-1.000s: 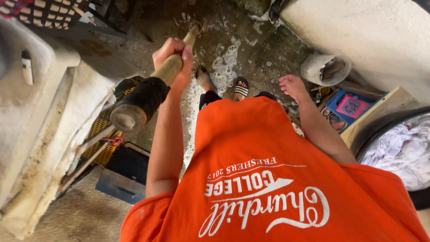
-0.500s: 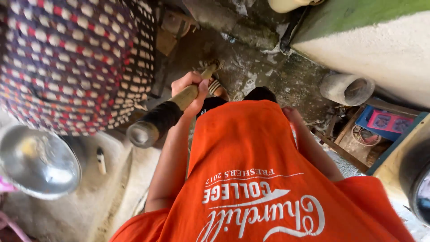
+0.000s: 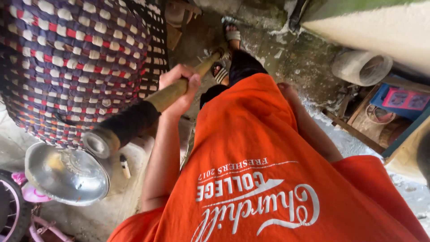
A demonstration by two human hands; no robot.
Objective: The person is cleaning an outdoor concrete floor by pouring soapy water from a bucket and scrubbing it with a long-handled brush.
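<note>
The broom handle slants from the black grip by the camera down to the wet concrete floor near the sandalled feet. The left hand is clenched around it mid-shaft. The right hand hangs beside the orange shirt; its grip cannot be told. A firm hold and short strokes would likely steady it.
</note>
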